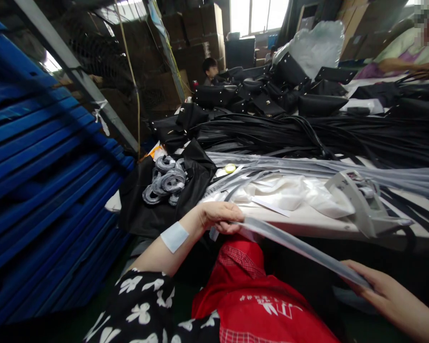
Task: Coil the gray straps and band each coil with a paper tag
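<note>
A long grey strap in a translucent plastic sleeve (300, 244) stretches across my lap, slanting down to the right. My left hand (224, 217) is closed around its upper end, near the table edge. Lower on the right, my right hand (373, 286) grips the strap between thumb and fingers, and its tail hangs below that hand. Just left of my left hand, several coiled straps in plastic (168, 181) lie piled on black fabric (137, 209). Beyond the hands, more sleeved straps (307, 166) run lengthwise along the table.
A white tape dispenser (364, 202) stands at the table's right front edge, beside crumpled white plastic (289, 190). A yellow tape roll (230, 168) lies near the middle. Black straps (264, 133) and black bags (221, 95) are heaped behind. Blue stacked panels (50, 181) rise at left. A person (403, 52) sits across the table.
</note>
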